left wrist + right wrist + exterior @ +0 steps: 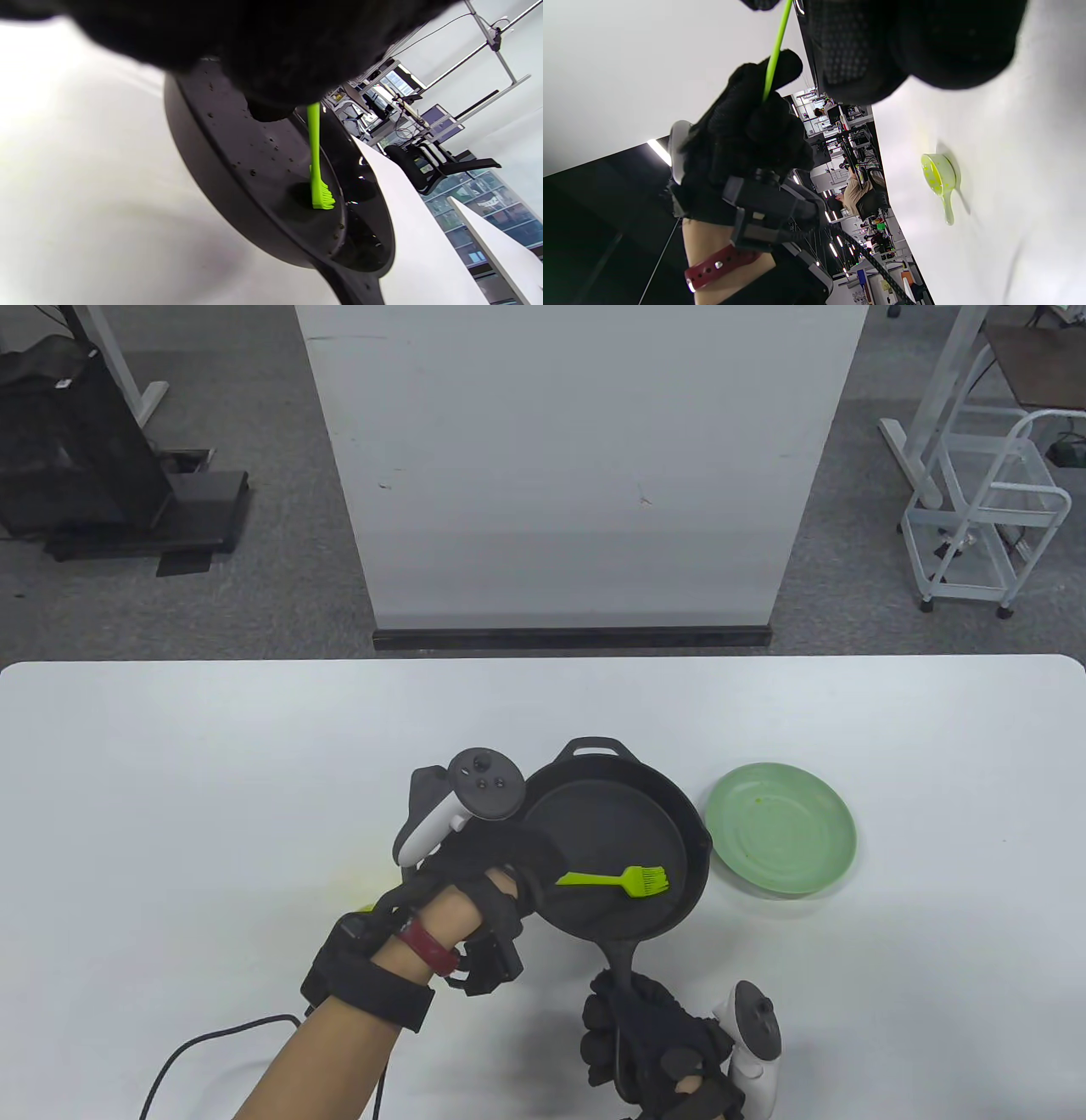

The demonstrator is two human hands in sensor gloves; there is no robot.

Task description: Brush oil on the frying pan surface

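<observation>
1. Nearest the table's front edge, we see the gloved right hand [657, 1044] closed around the long handle of the black cast-iron frying pan [615, 848], fingers wrapped about it.
2. Just beyond and to the left, we see the gloved left hand [496, 874] reaching over the pan's left rim. It pinches the handle end of the lime-green silicone basting brush [619, 880]; the right wrist view shows the thin green handle held between its fingers [780, 70].
3. The brush lies across the pan's inner surface, bristles toward the pan's right side. In the left wrist view its bristle tip [323, 199] touches the pan floor [263, 156].
4. We see the pan tilted, its left rim higher than its right. Its small loop handle points away from the person.
5. Just to the right of the pan sits a round pale-green plate [780, 827], on the white table [212, 780].
6. The right wrist view shows a small lime-green scoop with a short handle [939, 180] lying on the table.
</observation>
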